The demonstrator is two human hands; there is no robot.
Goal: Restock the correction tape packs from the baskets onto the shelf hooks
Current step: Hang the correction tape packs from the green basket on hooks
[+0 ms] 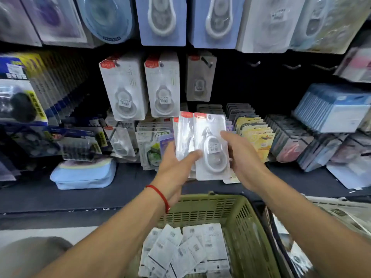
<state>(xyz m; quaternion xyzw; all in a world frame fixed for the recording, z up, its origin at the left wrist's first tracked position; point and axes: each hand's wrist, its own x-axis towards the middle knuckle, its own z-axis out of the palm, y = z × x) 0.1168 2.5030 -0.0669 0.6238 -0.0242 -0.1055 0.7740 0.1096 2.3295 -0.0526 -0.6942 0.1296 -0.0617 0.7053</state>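
Two clear blister packs (208, 145), red-topped, white tape dispenser inside; left hand (174, 171) and right hand (244, 159) grip them.

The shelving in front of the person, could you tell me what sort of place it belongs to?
Most likely a stationery shop aisle: carded correction tape packs hang on hooks, and a green basket holds more stock.

Dim shelf recess; glare on held packs (202, 145); blurred, bowed edges
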